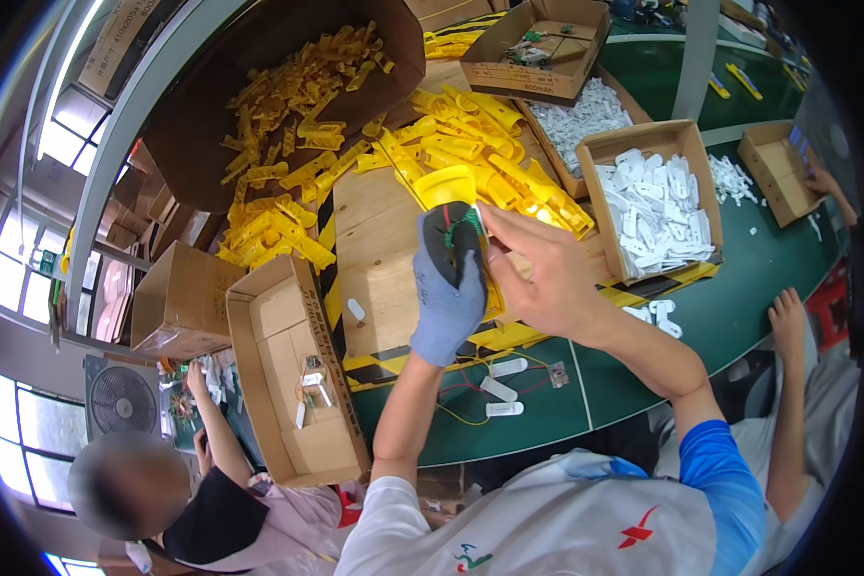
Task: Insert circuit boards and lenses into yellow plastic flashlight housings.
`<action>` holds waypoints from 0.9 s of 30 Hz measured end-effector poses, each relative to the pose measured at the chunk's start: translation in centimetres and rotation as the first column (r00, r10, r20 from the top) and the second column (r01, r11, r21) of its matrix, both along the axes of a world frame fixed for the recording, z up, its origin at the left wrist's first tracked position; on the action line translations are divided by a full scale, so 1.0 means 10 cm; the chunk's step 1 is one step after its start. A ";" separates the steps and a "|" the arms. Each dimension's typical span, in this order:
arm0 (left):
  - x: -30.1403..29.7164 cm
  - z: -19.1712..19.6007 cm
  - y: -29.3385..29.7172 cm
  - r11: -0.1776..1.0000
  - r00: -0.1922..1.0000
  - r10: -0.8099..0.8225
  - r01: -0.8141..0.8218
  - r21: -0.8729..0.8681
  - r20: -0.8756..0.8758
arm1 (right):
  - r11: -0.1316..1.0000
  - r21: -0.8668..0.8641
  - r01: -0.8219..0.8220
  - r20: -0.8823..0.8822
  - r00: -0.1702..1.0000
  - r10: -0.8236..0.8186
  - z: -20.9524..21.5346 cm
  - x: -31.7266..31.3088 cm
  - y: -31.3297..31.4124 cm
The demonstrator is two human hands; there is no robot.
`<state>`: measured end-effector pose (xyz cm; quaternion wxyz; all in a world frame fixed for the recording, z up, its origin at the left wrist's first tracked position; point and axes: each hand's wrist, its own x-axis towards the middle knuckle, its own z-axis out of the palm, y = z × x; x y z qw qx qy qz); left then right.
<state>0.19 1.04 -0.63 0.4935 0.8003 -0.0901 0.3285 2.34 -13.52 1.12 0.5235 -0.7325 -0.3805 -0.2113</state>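
Note:
My left hand [446, 283], in a blue-grey glove with a dark palm, is closed around a small green part [465, 228] that looks like a circuit board, with a bit of red beside it. Just beyond its fingertips shows a yellow plastic shell [446, 184]; whether the glove touches it I cannot tell. Bare, my right hand [552, 274] pinches at the green part's right side, where a thin white edge shows; what its fingers grip is mostly hidden. Below the hands, white oblong casings [499, 389] with thin wires and a small board [558, 374] lie on the green table.
Yellow parts [470, 134] pile up beyond the hands and spill from a large carton [187, 144]. White pieces fill a box [706, 206] at right. An open carton [259, 384] stands at left. Other people's hands [787, 317] [197, 379] are at both sides.

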 end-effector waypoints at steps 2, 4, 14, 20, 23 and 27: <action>-0.05 0.14 -0.03 0.980 0.990 -0.106 0.089 -0.178 -0.089 | 0.997 0.025 -0.071 -0.142 0.987 0.074 0.02 -0.05 0.01; -0.10 0.21 -0.05 0.974 0.980 -0.104 0.065 -0.217 -0.172 | 0.992 0.046 -0.120 -0.144 0.982 0.126 0.09 -0.02 -0.05; -0.11 0.19 -0.05 0.965 0.992 -0.100 0.078 -0.252 -0.076 | 0.976 0.059 -0.212 -0.208 0.953 0.219 0.11 -0.02 -0.09; -0.08 0.05 -0.09 0.926 0.981 -0.179 0.144 -0.348 -0.072 | 0.980 -0.183 -0.084 0.020 0.996 0.089 0.11 0.01 -0.17; -0.24 -0.06 0.12 0.883 0.942 -0.305 0.335 0.329 -0.141 | 0.955 -0.297 0.013 -0.008 1.000 -0.016 0.10 -0.04 -0.29; -0.35 0.32 0.04 0.830 0.401 -0.343 0.554 -0.074 -0.850 | 0.871 -0.487 -0.057 -0.342 0.931 -0.130 -0.07 -0.18 -0.86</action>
